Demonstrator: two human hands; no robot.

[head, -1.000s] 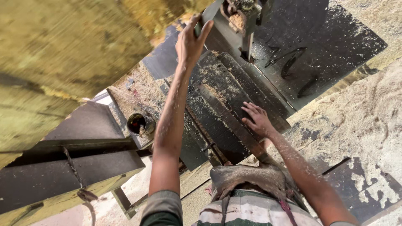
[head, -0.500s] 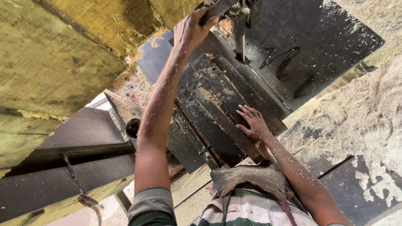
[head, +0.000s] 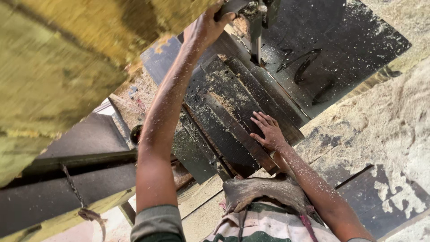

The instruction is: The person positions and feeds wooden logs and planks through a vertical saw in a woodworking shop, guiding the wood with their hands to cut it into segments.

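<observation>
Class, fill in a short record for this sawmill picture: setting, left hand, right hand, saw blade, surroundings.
Setting: dark metal saw table dusted with sawdust
Left hand: raised, gripping a dark handle by the blade guide
Right hand: flat, fingers spread on a dark plank
Saw blade: thin, upright, apart from both hands
Surroundings: yellowish timber at left, sawdust heap at right

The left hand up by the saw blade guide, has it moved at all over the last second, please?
Yes. The left hand has reached further up and toward the blade guide, now gripping a dark handle beside it; earlier its fingers were spread short of it.
</observation>
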